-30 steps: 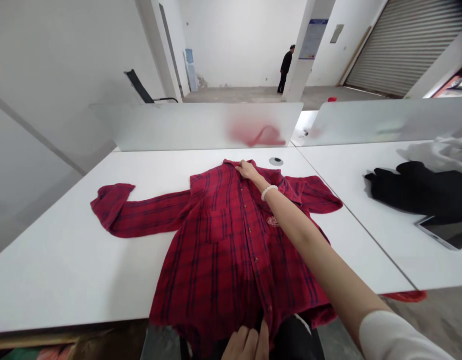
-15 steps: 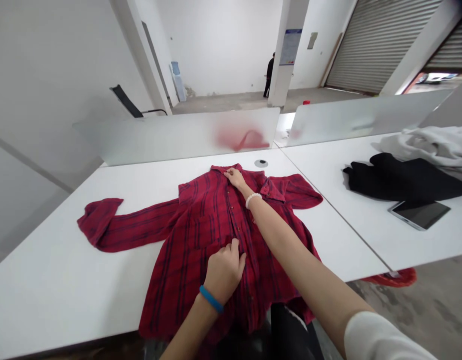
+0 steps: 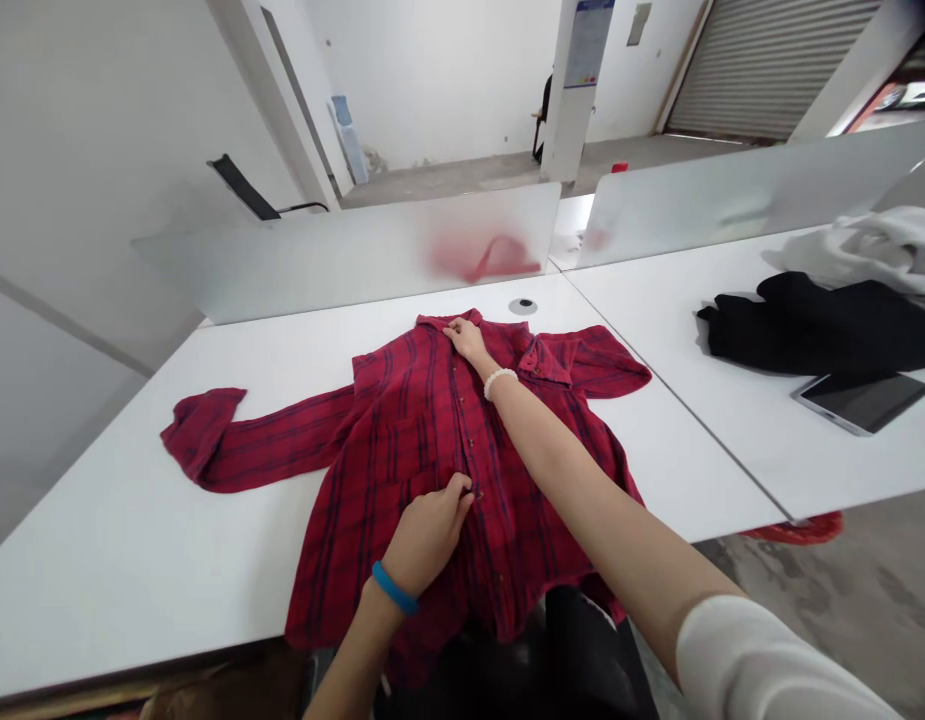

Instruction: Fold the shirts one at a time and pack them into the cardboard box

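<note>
A red plaid shirt [image 3: 402, 440] lies face up on the white table [image 3: 132, 540], its left sleeve stretched out to the left and its hem hanging over the near edge. My right hand [image 3: 464, 340], with a white bead bracelet at the wrist, reaches far across and pinches the shirt at the collar. My left hand [image 3: 430, 526], with a blue band on the wrist, has its fingers closed on the button placket at mid-chest.
A frosted divider [image 3: 342, 262] runs along the table's far edge. On the adjoining table to the right lie a black garment [image 3: 807, 325], a white garment [image 3: 867, 255] and a tablet [image 3: 861, 400]. A person stands far back by a pillar.
My left hand has come up from the shirt's hem to the mid-chest placket and now pinches it. My right hand stays at the collar. The view has shifted slightly.
</note>
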`<state>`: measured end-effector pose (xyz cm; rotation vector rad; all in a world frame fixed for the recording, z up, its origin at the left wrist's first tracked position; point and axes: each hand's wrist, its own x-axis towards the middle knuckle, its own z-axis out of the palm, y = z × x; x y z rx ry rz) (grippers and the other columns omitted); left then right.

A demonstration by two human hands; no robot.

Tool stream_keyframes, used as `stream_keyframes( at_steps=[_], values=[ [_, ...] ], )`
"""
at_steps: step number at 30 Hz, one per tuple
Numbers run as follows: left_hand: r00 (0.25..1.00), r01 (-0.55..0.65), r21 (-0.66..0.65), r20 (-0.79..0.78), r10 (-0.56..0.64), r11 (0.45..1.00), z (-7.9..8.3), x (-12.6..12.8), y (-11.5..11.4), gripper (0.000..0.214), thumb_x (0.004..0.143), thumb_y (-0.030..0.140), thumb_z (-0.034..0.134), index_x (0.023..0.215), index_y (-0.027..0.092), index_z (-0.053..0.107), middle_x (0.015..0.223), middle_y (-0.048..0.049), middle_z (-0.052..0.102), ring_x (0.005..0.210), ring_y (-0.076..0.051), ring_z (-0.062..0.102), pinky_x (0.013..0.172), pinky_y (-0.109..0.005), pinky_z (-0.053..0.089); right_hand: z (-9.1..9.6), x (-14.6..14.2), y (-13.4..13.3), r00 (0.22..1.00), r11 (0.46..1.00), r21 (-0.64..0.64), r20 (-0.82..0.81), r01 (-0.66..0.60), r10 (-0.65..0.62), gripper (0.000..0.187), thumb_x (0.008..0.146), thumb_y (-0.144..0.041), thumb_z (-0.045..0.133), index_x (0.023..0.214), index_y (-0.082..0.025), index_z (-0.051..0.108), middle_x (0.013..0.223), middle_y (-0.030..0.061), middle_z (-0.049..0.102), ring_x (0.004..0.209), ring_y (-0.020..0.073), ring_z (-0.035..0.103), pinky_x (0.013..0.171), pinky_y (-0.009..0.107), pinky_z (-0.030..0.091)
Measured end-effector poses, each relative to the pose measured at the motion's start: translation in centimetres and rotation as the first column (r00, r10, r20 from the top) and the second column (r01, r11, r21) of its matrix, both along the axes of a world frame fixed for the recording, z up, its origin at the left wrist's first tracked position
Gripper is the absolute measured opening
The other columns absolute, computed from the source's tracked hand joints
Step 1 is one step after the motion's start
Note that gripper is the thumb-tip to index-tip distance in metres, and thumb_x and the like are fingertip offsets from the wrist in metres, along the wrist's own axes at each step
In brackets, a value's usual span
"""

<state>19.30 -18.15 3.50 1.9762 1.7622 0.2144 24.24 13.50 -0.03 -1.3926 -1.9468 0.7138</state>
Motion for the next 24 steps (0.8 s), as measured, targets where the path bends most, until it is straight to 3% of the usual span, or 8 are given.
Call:
stream_keyframes(
  at_steps=[4, 7, 10, 16, 24],
  values=[
    [0.956, -0.041, 0.004, 0.291, 0.038, 0.999, -0.4, -0.8, 0.0, 0.025, 0.094, 0.035, 0.033, 0.100, 0.021, 0.053, 0.070, 0.0003, 0.059, 0.068, -0.017, 0.058, 0.063, -0.024, 0.036, 0.2, -0.1, -0.1, 1.000, 1.000, -0.006, 0.000, 0.007, -0.007, 0.021, 0.090, -0.026, 0.046, 0.098, -0.015, 0.062, 0.098, 0.0061, 0.069, 0.089, 0.0149, 0.063, 0.080, 0.023, 0.044],
    [0.829, -0.148, -0.022, 0.542, 0.136, 0.989, -0.8, -1.5, -0.7, 0.033, 0.093, 0.043, 0.035, 0.106, 0.019, 0.054, 0.060, 0.0050, 0.043, 0.057, -0.012, 0.044, 0.058, -0.022, 0.032, 0.2, -0.2, 0.0, 1.000, 1.000, -0.012, 0.003, 0.008, -0.008, 0.021, 0.089, -0.026, 0.047, 0.098, -0.016, 0.063, 0.097, 0.0058, 0.069, 0.089, 0.0152, 0.062, 0.080, 0.023, 0.043],
    [0.691, -0.243, -0.085, 0.683, 0.234, 0.966, -0.9, -1.9, -1.5, 0.040, 0.091, 0.048, 0.037, 0.111, 0.017, 0.052, 0.059, 0.0071, 0.028, 0.053, -0.010, 0.030, 0.052, -0.022, 0.025, 0.1, -0.2, 0.2, 1.000, 1.000, -0.020, 0.007, 0.005, -0.004, 0.021, 0.088, -0.027, 0.049, 0.099, -0.015, 0.064, 0.096, 0.0061, 0.069, 0.088, 0.0157, 0.062, 0.080, 0.024, 0.043],
    [0.532, -0.323, -0.115, 0.799, 0.280, 0.940, -1.1, -1.3, -1.8, 0.040, 0.088, 0.053, 0.042, 0.106, 0.019, 0.054, 0.060, 0.0068, 0.024, 0.053, -0.010, 0.023, 0.051, -0.023, 0.021, -0.1, -0.3, 0.8, 1.000, 1.000, -0.022, 0.017, 0.008, -0.008, 0.019, 0.087, -0.026, 0.052, 0.096, -0.015, 0.064, 0.092, 0.0059, 0.068, 0.084, 0.0163, 0.061, 0.078, 0.025, 0.043],
    [0.532, -0.432, 0.031, 0.815, 0.228, 0.901, -1.6, -1.3, -1.7, 0.039, 0.088, 0.053, 0.043, 0.098, 0.019, 0.059, 0.065, 0.0039, 0.037, 0.058, -0.011, 0.031, 0.056, -0.024, 0.028, -0.3, -0.5, 1.1, 0.999, 0.999, 0.003, 0.027, 0.039, -0.039, 0.018, 0.089, -0.027, 0.051, 0.095, -0.016, 0.063, 0.089, 0.0063, 0.067, 0.081, 0.0179, 0.060, 0.075, 0.027, 0.042]
  ],
)
